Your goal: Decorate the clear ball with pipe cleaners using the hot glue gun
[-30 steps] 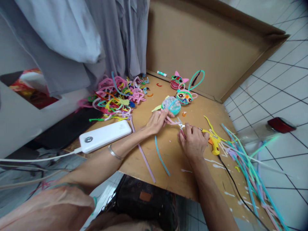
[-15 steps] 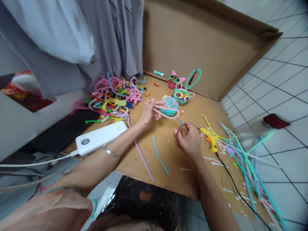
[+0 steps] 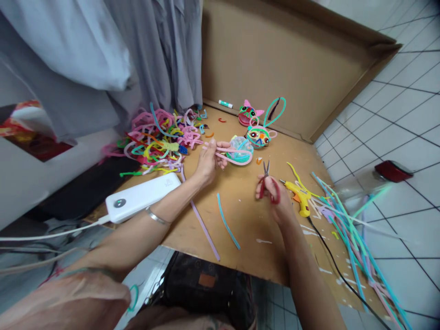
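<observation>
A pink pipe cleaner (image 3: 240,161), bent into a long loop, is pinched in my left hand (image 3: 209,160), its rounded end pointing right. Behind that loop sits a clear ball wound with turquoise (image 3: 243,145). My right hand (image 3: 275,197) has red-handled scissors (image 3: 266,169), blades slightly parted and pointing away from me. Beyond the ball stand a decorated face with pink round ears (image 3: 258,136) and one with pink pointed ears (image 3: 248,114). A blue pipe cleaner (image 3: 227,222) and a purple one (image 3: 202,224) lie nearer to me.
Tangled colourful pipe cleaners (image 3: 161,133) and a white power bank (image 3: 142,198) are at the left. A yellow glue gun (image 3: 300,198) with a black cord and long pipe cleaners (image 3: 357,247) lie right. A cardboard wall (image 3: 261,59) stands behind, with a glue stick (image 3: 225,104) near its base.
My right hand has drawn the scissors away from the pink loop, and the blades now point upward in view. My left hand has shifted slightly left with the loop.
</observation>
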A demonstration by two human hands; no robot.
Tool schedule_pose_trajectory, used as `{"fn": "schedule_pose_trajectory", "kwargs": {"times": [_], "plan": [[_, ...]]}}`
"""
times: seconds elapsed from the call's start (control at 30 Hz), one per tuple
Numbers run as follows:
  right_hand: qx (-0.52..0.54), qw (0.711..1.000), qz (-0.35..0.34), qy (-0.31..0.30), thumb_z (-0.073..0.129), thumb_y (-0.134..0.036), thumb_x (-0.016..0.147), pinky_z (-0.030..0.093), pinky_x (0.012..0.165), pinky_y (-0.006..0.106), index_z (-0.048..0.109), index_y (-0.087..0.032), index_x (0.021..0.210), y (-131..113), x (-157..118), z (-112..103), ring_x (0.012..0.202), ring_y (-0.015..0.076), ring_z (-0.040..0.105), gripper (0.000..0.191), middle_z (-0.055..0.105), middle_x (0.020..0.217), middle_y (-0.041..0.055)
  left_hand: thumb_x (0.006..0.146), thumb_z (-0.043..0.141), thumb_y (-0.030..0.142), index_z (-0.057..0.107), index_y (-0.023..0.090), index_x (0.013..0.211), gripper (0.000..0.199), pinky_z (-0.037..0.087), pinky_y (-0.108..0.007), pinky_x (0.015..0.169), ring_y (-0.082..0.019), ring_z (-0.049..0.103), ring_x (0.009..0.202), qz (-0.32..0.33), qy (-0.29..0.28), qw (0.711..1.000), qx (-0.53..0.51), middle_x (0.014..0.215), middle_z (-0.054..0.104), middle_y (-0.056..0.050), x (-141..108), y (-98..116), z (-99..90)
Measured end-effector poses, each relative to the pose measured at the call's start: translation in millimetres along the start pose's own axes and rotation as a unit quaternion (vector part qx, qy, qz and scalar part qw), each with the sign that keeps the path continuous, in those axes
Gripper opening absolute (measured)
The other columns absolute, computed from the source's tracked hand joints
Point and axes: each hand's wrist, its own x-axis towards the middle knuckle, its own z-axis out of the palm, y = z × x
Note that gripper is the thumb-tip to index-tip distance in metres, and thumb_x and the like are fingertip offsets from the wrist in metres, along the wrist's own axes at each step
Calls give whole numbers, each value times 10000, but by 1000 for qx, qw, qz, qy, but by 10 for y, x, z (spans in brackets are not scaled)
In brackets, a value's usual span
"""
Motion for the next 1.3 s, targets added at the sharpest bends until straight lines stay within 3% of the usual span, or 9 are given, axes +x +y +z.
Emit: {"fn": "schedule_pose_trajectory", "kwargs": {"times": [0.07,0.17,0.33,0.43,0.57,0.67,0.9,1.17,1.3], "plan": [[164,979,30,-119,513,-733,829,425,621,329,635,-227,981,-61,-39,38,582,171,521,542,582,661,-9,923,500,667,689,119,888,581,389,-167,395,-49,487,389,-16,-1,1000,-10,660,702,-48,1,2,10],[280,942,63,-172,489,-728,864,418,622,326,660,-231,953,-102,-87,123,569,165,518,533,577,646,-10,960,475,612,680,121,859,541,391,-170,403,-46,479,392,-39,-11,999,-18,671,703,-45,-28,6,50],[294,937,102,-157,413,-752,888,404,614,325,659,-229,925,-52,-81,199,555,161,481,579,560,634,-11,961,496,589,651,137,780,511,370,-185,395,-51,453,382,-66,-43,997,-17,620,668,-31,-123,50,143],[307,939,99,-121,404,-758,889,418,620,333,653,-235,893,-26,-54,203,562,163,462,579,541,637,-13,950,523,587,574,151,687,513,376,-170,417,-49,461,407,-90,-91,991,-37,601,632,-18,-190,46,181],[327,941,59,-67,377,-717,924,416,606,324,630,-255,830,-24,-38,196,550,159,438,535,499,623,-27,931,550,597,394,171,563,584,300,-137,401,-37,346,392,-166,-175,969,-51,463,397,51,-256,-51,206],[338,939,41,-58,384,-688,939,412,598,315,624,-253,823,-26,-50,194,542,151,449,511,498,621,-29,936,535,599,317,178,558,606,215,-123,384,-27,216,387,-201,-166,964,-61,469,261,88,-253,-103,205],[270,960,-6,-74,468,-658,925,436,612,314,627,-249,906,20,-48,182,566,149,500,439,517,644,-27,1024,393,495,304,180,594,541,221,-130,387,-40,220,378,-236,-124,958,-108,490,253,82,-190,-9,153],[286,956,0,-60,449,-679,907,395,578,312,600,-258,884,-5,-74,204,536,143,428,448,479,629,-34,1014,411,488,292,182,565,557,176,-130,371,-33,179,362,-301,-213,925,-91,479,216,85,-219,-6,141],[282,959,8,-36,528,-684,875,308,499,279,607,-245,865,20,-80,222,461,111,344,446,429,569,-65,989,461,511,285,188,560,565,157,-124,366,-30,160,369,-302,-226,923,-75,492,187,94,-183,-29,112]]}}
